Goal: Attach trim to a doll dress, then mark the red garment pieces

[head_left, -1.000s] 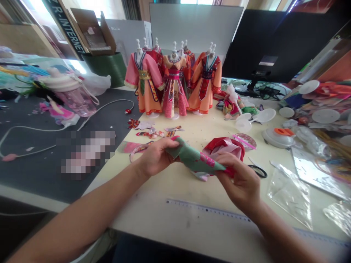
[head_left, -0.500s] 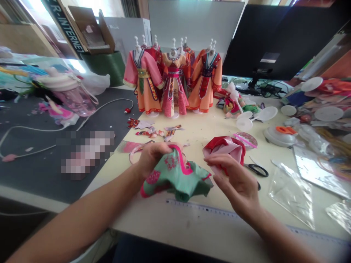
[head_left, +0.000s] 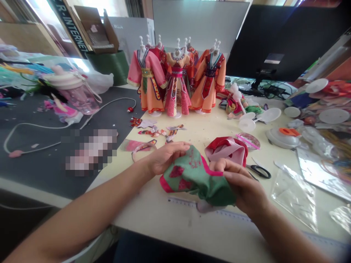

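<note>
A small green doll garment (head_left: 189,171) with bright pink trim and dark pink patches is stretched between my hands above the front of the table. My left hand (head_left: 167,157) holds its upper left edge, the fingers lying along the back of the cloth and partly hidden by it. With thumb and fingers, my right hand (head_left: 244,184) pinches the right end of the pink trim. Just behind the right hand lies a crumpled red and pink cloth (head_left: 227,148). Black-handled scissors (head_left: 260,171) rest to its right.
Several doll dresses on stands (head_left: 177,80) fill the back. Fabric scraps (head_left: 152,131) and a ring-shaped band (head_left: 139,148) lie behind my left hand. A clear ruler (head_left: 181,202) runs below the garment. A plastic bag (head_left: 296,201) lies at right; a pink cup (head_left: 78,91) stands at left.
My right hand, free beside the garment before, now grips its pink trim. The garment has spread out and shifted right, and my left hand has moved right with it.
</note>
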`<action>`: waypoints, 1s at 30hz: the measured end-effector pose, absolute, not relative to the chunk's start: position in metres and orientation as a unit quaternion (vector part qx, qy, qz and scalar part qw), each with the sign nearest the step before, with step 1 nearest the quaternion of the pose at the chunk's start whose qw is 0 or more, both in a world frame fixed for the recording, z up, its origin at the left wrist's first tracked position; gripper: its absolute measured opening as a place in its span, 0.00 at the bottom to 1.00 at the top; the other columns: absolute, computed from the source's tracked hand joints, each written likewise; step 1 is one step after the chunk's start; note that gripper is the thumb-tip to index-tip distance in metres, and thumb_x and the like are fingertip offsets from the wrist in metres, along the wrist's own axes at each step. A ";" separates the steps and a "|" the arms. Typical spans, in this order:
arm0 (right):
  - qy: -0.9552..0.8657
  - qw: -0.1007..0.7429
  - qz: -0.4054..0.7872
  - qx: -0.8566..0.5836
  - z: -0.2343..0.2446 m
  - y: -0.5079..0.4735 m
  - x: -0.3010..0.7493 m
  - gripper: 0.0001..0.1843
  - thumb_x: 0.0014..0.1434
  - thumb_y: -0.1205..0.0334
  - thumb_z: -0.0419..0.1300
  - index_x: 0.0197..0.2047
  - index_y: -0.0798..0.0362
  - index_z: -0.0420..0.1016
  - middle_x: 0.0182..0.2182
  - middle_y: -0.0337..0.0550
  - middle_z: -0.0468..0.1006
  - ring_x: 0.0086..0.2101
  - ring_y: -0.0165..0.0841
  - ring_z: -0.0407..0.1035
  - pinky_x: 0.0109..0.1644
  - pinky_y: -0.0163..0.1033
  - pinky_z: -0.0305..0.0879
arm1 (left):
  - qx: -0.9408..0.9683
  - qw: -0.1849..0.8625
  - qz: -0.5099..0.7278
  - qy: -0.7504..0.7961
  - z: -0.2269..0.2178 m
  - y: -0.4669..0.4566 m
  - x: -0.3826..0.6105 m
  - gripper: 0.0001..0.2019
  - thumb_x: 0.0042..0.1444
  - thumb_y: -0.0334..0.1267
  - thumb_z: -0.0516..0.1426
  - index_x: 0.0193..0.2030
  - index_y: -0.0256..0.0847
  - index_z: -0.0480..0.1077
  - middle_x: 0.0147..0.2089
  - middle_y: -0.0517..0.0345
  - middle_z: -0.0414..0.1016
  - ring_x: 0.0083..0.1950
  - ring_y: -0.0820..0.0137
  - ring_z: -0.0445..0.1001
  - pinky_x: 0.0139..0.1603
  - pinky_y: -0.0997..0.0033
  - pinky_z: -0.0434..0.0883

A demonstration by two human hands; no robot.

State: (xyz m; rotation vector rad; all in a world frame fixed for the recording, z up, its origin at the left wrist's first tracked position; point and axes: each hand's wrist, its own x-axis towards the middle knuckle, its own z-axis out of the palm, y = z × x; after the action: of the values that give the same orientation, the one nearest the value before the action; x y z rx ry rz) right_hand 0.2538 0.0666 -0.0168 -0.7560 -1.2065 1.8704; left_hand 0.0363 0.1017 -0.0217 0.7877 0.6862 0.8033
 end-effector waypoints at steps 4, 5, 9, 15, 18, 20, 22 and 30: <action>-0.426 0.457 0.702 -0.342 -0.008 0.077 0.258 0.10 0.52 0.57 0.59 0.24 0.49 0.64 0.20 0.35 0.64 0.19 0.28 0.59 0.20 0.34 0.59 | 0.397 0.814 0.298 0.302 -0.022 0.095 0.040 0.21 0.50 0.44 0.62 0.51 0.40 0.67 0.37 0.56 0.75 0.42 0.66 0.75 0.41 0.71 0.70; -0.414 0.473 0.691 -0.356 -0.008 0.079 0.259 0.10 0.52 0.57 0.58 0.24 0.49 0.62 0.18 0.34 0.61 0.19 0.28 0.58 0.20 0.34 0.59 | 0.425 0.809 0.276 0.299 -0.021 0.091 0.042 0.24 0.47 0.42 0.64 0.52 0.41 0.67 0.39 0.56 0.75 0.44 0.65 0.75 0.42 0.70 0.70; -0.383 0.505 0.660 -0.403 -0.012 0.084 0.259 0.12 0.53 0.57 0.58 0.23 0.49 0.60 0.19 0.34 0.61 0.19 0.28 0.59 0.22 0.35 0.62 | 0.472 0.784 0.222 0.337 -0.020 0.082 0.050 0.18 0.43 0.34 0.67 0.43 0.38 0.72 0.37 0.55 0.77 0.39 0.67 0.76 0.43 0.68 0.71; -0.504 0.547 0.481 -0.464 -0.020 0.083 0.258 0.10 0.58 0.58 0.58 0.43 0.48 0.69 0.38 0.42 0.74 0.34 0.32 0.70 0.34 0.39 0.70 | 0.366 0.799 0.337 0.337 -0.019 0.083 0.052 0.09 0.45 0.28 0.62 0.36 0.36 0.73 0.32 0.57 0.76 0.32 0.72 0.75 0.36 0.73 0.72; -0.637 0.578 0.277 -0.428 -0.021 0.078 0.259 0.13 0.58 0.65 0.58 0.47 0.47 0.69 0.45 0.44 0.72 0.45 0.37 0.68 0.49 0.47 0.66 | 0.344 0.796 0.371 0.333 -0.018 0.086 0.050 0.08 0.44 0.28 0.62 0.34 0.36 0.72 0.31 0.57 0.76 0.31 0.72 0.74 0.33 0.73 0.72; -0.725 0.549 0.181 -0.375 -0.020 0.075 0.260 0.15 0.56 0.70 0.58 0.46 0.47 0.71 0.43 0.45 0.72 0.46 0.39 0.67 0.50 0.50 0.65 | 0.341 0.789 0.378 0.343 -0.018 0.086 0.050 0.08 0.43 0.28 0.62 0.32 0.35 0.71 0.30 0.57 0.75 0.30 0.71 0.74 0.32 0.73 0.72; -0.795 0.496 0.139 -0.321 -0.019 0.072 0.259 0.17 0.55 0.74 0.58 0.45 0.48 0.72 0.40 0.45 0.72 0.43 0.39 0.67 0.46 0.50 0.66 | 0.341 0.786 0.379 0.348 -0.018 0.086 0.050 0.09 0.42 0.28 0.62 0.33 0.35 0.71 0.29 0.57 0.74 0.29 0.72 0.73 0.31 0.74 0.71; -0.873 0.401 0.093 -0.262 -0.023 0.071 0.251 0.20 0.53 0.75 0.57 0.47 0.47 0.69 0.37 0.44 0.68 0.38 0.36 0.64 0.47 0.53 0.64 | 0.382 0.787 0.354 0.329 -0.019 0.083 0.052 0.09 0.41 0.29 0.62 0.32 0.34 0.70 0.29 0.59 0.71 0.29 0.76 0.70 0.30 0.78 0.66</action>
State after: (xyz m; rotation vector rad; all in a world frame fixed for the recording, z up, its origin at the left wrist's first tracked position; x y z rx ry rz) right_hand 0.2510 0.0706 -0.0229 -0.6630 -2.2066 0.2346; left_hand 0.0516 0.0831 -0.0190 0.8233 0.7095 0.7634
